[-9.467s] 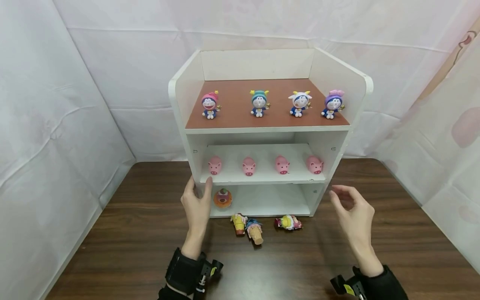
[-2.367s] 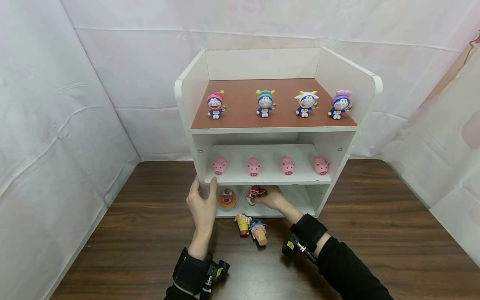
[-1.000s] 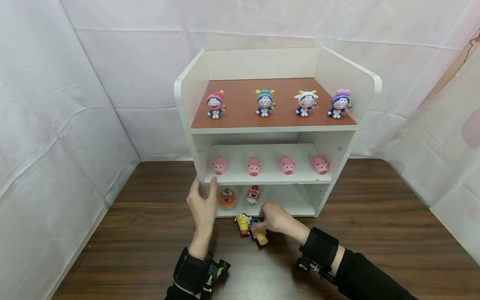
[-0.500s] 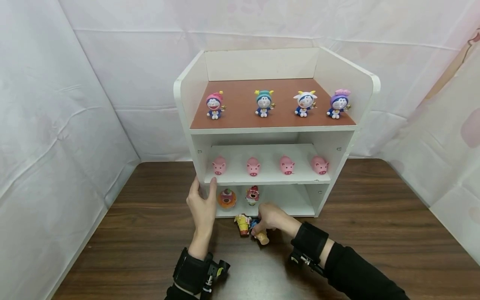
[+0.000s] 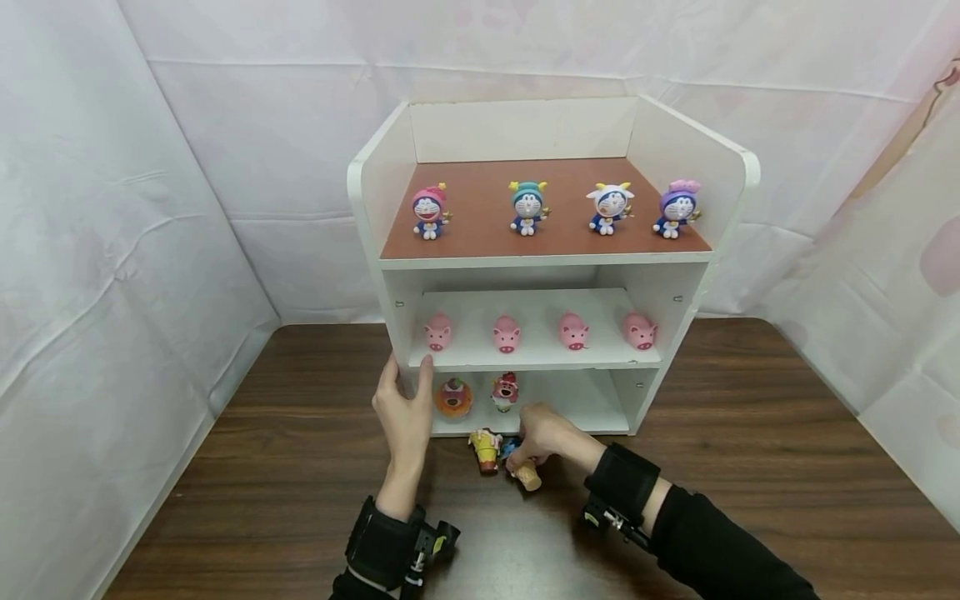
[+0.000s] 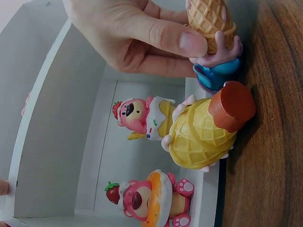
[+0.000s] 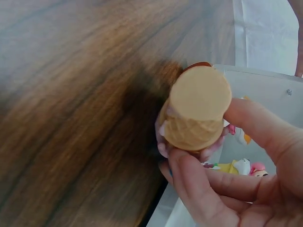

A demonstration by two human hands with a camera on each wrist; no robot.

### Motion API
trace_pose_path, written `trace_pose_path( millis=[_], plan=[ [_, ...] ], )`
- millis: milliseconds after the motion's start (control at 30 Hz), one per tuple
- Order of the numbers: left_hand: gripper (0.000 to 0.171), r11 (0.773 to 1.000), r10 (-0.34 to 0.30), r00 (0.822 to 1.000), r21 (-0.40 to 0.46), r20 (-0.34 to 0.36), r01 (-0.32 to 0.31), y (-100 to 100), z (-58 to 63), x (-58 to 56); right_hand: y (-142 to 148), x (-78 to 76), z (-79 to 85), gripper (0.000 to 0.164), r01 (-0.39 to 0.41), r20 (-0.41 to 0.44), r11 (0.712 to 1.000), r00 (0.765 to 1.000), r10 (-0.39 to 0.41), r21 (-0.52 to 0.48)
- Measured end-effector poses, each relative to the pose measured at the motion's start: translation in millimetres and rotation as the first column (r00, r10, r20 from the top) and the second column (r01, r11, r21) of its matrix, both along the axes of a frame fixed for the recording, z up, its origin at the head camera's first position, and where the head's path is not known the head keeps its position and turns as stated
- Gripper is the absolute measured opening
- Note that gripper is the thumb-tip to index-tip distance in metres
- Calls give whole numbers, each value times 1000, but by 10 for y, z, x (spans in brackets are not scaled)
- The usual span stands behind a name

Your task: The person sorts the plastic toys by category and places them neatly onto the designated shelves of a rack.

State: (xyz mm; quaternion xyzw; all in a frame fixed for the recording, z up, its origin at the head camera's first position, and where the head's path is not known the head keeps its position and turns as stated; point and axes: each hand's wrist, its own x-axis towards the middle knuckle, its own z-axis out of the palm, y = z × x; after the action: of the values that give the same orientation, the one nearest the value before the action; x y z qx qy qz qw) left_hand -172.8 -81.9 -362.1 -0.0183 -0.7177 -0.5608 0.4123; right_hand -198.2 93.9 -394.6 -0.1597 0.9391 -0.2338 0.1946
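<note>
My right hand (image 5: 542, 433) pinches a tan ice-cream-cone figurine (image 5: 526, 476) low over the table before the shelf unit. The left wrist view shows its waffle cone and blue top between thumb and fingers; in the right wrist view its flat cone base (image 7: 201, 92) faces the camera. Beside it lies a yellow cone figurine (image 6: 201, 132). My left hand (image 5: 403, 417) holds the left side of the white shelf unit (image 5: 543, 261), thumb on the front edge. On the bottom shelf stand a bear figurine with an orange doughnut (image 5: 453, 398) and a red-topped bear figurine (image 5: 505, 392).
Several pink pig figurines (image 5: 506, 334) line the middle shelf. Along the brown top shelf (image 5: 480, 237) stand several blue cat figurines (image 5: 527, 208) in coloured hats. White cloth (image 5: 150, 208) hangs around the dark wooden table (image 5: 255, 467).
Earlier, my right hand set the red-topped bear figurine on the bottom shelf and let go. It then moved to the tan cone figurine, which has shifted slightly rightward. My left hand stays.
</note>
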Motion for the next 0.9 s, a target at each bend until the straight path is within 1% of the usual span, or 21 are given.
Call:
trace_pose_path(
  millis=[67,100,200,300,333,400,467,633,900],
  plan=[
    [34,1000,6,1000,-3,4,-6,22,61,43,30,19,-6,33,6,-14,1000,1000,-7,-28],
    [34,1000,8,1000,-4,6,-8,26,72,51,46,30,-11,31,6,-25,999,1000,-7,-43],
    [34,1000,11,1000,-7,9,-11,29,83,59,93,63,-28,29,-5,-74,997,997,0,-71],
    [34,1000,12,1000,-7,11,-12,30,81,59,134,86,-46,25,1,-114,995,993,-12,-99],
    [35,1000,11,1000,-5,10,-11,30,80,58,147,93,-50,27,10,-120,993,992,-24,-113],
    [35,1000,9,1000,-1,10,-9,32,82,59,176,105,-63,37,29,-125,988,991,-48,-155],
    [35,1000,10,1000,0,10,-10,31,82,59,204,111,-86,41,23,-135,980,990,-50,-196],
    [35,1000,13,1000,-4,10,-13,26,76,54,284,117,-166,41,-37,-178,956,984,-16,-289],
    [35,1000,9,1000,-4,-1,-9,29,71,47,389,154,-255,45,-50,-176,901,984,-30,-430]
  ],
)
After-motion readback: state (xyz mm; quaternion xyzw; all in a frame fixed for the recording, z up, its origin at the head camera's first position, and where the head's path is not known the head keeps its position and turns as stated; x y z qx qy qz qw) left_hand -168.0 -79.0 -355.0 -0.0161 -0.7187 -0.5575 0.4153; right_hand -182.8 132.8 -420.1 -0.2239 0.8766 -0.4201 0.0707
